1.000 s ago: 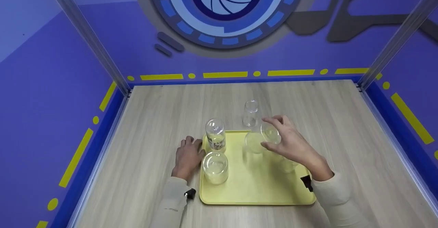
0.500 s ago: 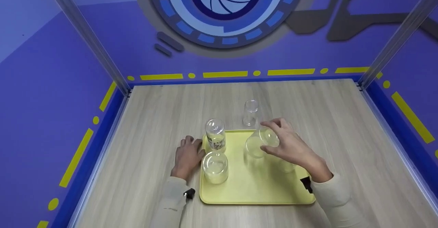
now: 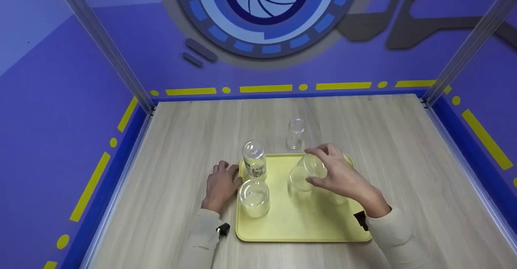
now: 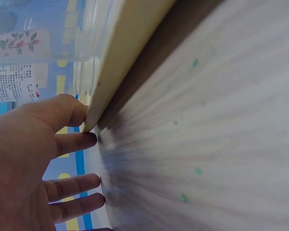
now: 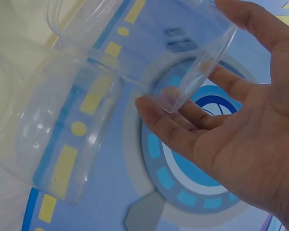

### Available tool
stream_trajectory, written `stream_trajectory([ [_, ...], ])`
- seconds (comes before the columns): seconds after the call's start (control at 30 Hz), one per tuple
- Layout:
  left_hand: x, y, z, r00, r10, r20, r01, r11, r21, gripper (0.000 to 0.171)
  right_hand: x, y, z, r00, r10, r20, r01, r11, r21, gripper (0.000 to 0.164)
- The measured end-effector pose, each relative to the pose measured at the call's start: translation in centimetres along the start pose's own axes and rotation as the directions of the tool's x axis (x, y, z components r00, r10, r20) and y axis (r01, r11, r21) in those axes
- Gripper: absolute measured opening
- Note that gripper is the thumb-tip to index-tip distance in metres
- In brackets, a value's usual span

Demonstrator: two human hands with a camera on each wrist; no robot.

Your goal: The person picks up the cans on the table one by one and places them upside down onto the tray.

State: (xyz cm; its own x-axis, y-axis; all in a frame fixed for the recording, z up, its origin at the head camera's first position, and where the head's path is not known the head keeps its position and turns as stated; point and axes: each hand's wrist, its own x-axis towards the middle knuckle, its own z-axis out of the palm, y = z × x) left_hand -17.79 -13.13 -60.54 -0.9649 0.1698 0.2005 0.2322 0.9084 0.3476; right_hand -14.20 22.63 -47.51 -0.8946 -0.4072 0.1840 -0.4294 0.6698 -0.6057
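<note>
In the head view my right hand grips a clear, see-through cup by its end, between thumb and fingers. The cup leans over the yellow tray, its wide mouth toward the tray; whether it touches is hard to tell. The right wrist view shows the fingertips around the cup's end. My left hand rests at the tray's left edge. Its thumb touches the rim and its spread fingertips rest on the table in the left wrist view. A clear labelled jar and a clear wide jar stand on the tray's left side.
Behind the tray a narrow clear glass stands on the wood-grain table. Another clear vessel sits on the tray, partly hidden by my right hand. Blue printed panels wall in the back and sides.
My right hand has come slightly nearer and to the left with the cup, bringing its mouth lower over the tray. My left hand and the other vessels have not visibly moved.
</note>
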Motion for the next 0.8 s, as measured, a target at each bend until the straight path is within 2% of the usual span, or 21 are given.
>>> stream_trajectory([
  [0.23, 0.1, 0.0, 0.0, 1.0, -0.002, 0.007, 0.002, 1.0, -0.024, 0.039, -0.1, 0.0, 0.2, 1.0, -0.004, 0.014, 0.004, 1.0, -0.003, 0.07],
  [0.47, 0.0, 0.1, 0.2, 1.0, 0.007, 0.009, -0.007, 1.0, -0.007, 0.039, -0.2, -0.1, 0.5, 0.999, -0.012, 0.04, 0.013, 1.0, -0.005, 0.07],
  [0.8, 0.0, 0.0, 0.1, 0.999, -0.016, 0.028, 0.016, 1.0, -0.012, 0.04, -0.1, -0.1, 1.2, 0.998, -0.028, 0.055, 0.029, 0.999, -0.019, 0.07],
])
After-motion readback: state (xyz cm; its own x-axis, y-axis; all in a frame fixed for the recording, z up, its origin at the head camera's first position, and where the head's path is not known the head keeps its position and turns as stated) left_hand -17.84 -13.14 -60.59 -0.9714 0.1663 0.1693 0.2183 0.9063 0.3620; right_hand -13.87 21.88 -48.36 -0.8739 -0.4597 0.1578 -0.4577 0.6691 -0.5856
